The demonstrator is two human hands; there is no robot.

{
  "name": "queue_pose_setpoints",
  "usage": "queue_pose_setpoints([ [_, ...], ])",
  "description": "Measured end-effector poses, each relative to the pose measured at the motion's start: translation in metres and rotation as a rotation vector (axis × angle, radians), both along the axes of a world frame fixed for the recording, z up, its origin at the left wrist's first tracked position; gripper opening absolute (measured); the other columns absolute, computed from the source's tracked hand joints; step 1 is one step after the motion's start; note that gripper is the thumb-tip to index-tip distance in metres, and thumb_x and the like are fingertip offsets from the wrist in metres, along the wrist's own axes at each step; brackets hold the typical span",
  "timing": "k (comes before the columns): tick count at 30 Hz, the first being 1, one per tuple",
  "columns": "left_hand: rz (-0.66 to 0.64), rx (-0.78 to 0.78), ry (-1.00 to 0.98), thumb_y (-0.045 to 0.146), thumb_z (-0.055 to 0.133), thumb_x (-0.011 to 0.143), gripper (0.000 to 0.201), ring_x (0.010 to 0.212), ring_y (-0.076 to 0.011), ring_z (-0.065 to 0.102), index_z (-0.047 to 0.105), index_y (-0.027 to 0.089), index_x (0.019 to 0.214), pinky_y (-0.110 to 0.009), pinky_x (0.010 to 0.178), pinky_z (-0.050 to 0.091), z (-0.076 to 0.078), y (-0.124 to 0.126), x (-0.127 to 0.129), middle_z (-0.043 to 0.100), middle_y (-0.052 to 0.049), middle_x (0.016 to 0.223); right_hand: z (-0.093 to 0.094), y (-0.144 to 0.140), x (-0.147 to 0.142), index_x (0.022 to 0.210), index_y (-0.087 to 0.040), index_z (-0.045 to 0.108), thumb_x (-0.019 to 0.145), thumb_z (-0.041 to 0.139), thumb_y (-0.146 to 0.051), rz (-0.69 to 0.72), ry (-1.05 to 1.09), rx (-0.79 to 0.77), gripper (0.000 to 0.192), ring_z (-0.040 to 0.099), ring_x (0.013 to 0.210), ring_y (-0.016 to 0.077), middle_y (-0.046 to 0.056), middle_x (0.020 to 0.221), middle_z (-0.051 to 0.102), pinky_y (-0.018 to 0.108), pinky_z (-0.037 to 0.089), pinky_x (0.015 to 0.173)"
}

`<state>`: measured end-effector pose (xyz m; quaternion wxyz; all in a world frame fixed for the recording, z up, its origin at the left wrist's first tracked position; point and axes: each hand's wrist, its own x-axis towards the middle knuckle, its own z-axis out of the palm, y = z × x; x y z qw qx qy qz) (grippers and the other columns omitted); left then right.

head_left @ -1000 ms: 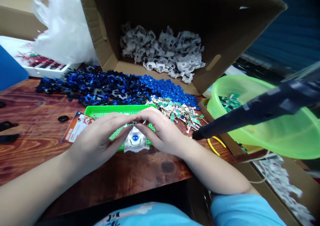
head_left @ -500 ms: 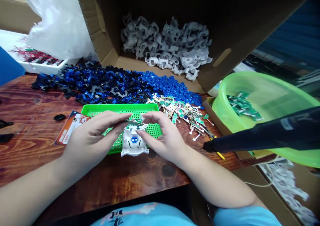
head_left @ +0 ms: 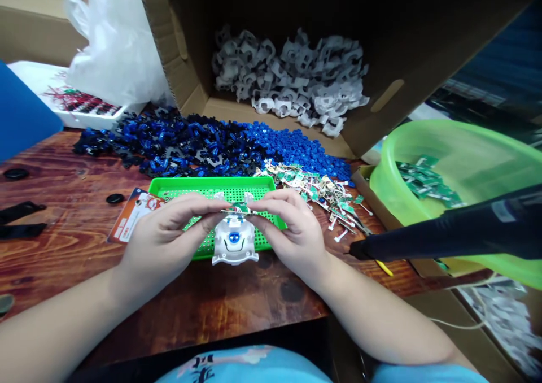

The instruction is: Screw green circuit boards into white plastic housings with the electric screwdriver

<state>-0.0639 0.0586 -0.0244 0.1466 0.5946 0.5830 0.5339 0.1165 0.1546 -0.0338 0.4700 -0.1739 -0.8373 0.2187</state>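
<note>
At mid-frame, the left hand (head_left: 158, 236) and right hand (head_left: 296, 233) pinch opposite ends of a board (head_left: 239, 208), above a white shell (head_left: 235, 254) overlapping the green tray (head_left: 212, 183).

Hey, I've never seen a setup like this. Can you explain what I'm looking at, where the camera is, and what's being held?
There's no robot here: it's a person's bare hands, seen by a camera worn on their head, looking forward and down. The left hand and right hand pinch a small green circuit board between them. Just below it is a white plastic part with a blue round centre, overlapping a green tray in view.

On the wooden table are heaps of blue-and-black pieces, small blue pieces and wired boards. Behind, a cardboard box holds more white parts.
</note>
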Motion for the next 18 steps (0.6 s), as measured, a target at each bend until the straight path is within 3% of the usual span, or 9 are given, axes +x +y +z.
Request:
queue_pose_setpoints([
  [7,-0.048,-0.117,-0.074,0.021,0.066,0.084,0.011,0.081,-0.0130,0.068,0.074,0.027,0.088,-0.023,0.078,0.055,0.001,0.004,-0.001,0.076,0.003,0.086,0.002,0.006,0.002,0.091,-0.021,0.069,0.083,0.067,-0.016,0.073,-0.062,-0.050,0.010,0.066,0.083,0.0121,0.002,0.085,0.068,0.025,0.057,0.075],
  [10,-0.022,-0.203,-0.170,0.027,0.069,0.082,0.008,0.084,-0.0163,0.070,0.075,0.025,0.087,-0.027,0.079,0.057,0.002,0.006,0.003,0.077,0.000,0.087,0.001,0.007,0.002,0.097,-0.022,0.068,0.085,0.065,-0.014,0.110,-0.031,-0.090,0.016,0.067,0.086,0.0125,0.002,0.090,0.071,0.027,0.058,0.078],
  [12,-0.025,-0.273,-0.244,0.032,0.071,0.079,0.016,0.086,-0.0197,0.072,0.073,0.021,0.091,-0.030,0.079,0.058,0.005,0.009,0.003,0.078,-0.004,0.092,0.000,0.008,0.001,0.103,-0.025,0.067,0.086,0.062,-0.013,0.160,0.000,-0.132,0.021,0.068,0.087,0.0122,0.001,0.094,0.072,0.028,0.057,0.078],
  [14,-0.056,-0.351,-0.253,0.038,0.070,0.078,0.037,0.090,-0.0228,0.072,0.068,0.018,0.109,-0.034,0.078,0.059,0.012,0.016,-0.002,0.077,-0.008,0.099,-0.002,0.010,0.001,0.103,-0.026,0.067,0.086,0.062,-0.013,0.177,0.034,-0.186,0.022,0.068,0.085,0.0120,0.000,0.094,0.073,0.027,0.057,0.077],
  [16,-0.054,-0.448,-0.068,0.042,0.062,0.082,0.055,0.094,-0.0236,0.071,0.054,0.016,0.130,-0.035,0.078,0.059,0.022,0.029,-0.011,0.075,-0.011,0.108,-0.003,0.014,0.000,0.098,-0.027,0.069,0.085,0.064,-0.016,0.148,0.096,-0.274,0.017,0.068,0.084,0.0117,-0.001,0.091,0.073,0.028,0.056,0.077],
  [18,0.059,-0.560,0.379,0.042,0.045,0.092,0.048,0.096,-0.0222,0.070,0.052,0.017,0.132,-0.034,0.080,0.057,0.031,0.050,-0.020,0.072,-0.010,0.113,-0.004,0.020,-0.001,0.095,-0.026,0.069,0.083,0.067,-0.020,0.111,0.207,-0.428,0.013,0.068,0.083,0.0111,-0.002,0.091,0.072,0.028,0.056,0.079],
])
